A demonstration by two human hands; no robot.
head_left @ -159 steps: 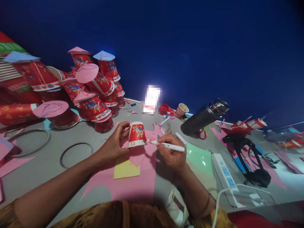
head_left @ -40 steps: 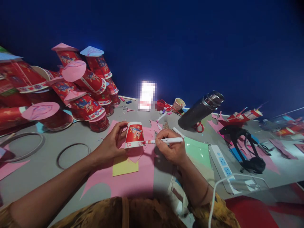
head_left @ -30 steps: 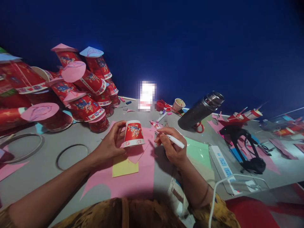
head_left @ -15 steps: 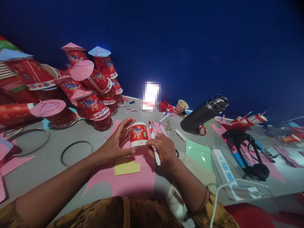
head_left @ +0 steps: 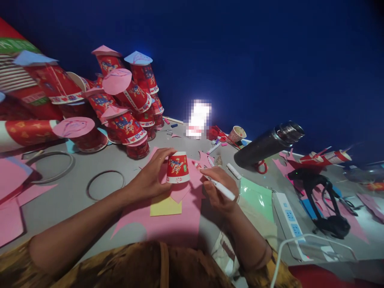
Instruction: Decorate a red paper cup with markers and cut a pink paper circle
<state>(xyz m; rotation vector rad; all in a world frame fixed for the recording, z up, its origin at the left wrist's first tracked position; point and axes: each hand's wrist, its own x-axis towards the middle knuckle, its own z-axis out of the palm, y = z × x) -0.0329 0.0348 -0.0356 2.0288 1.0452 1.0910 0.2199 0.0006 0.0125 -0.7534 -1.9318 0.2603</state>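
Red paper cup (head_left: pixel 177 169), narrow end up, is pinched in the left hand (head_left: pixel 153 174) over pink paper (head_left: pixel 186 228). At its four o'clock, the right hand (head_left: pixel 225 179) pinches a white marker (head_left: pixel 224 190).

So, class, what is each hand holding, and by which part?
Left hand: the red paper cup, by its side. Right hand: the white marker, by its barrel.

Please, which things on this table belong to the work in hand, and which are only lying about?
In the work:
red paper cup, held by the left hand
white marker, held by the right hand

Probably only lying about:
dark flask
power strip
green sheet
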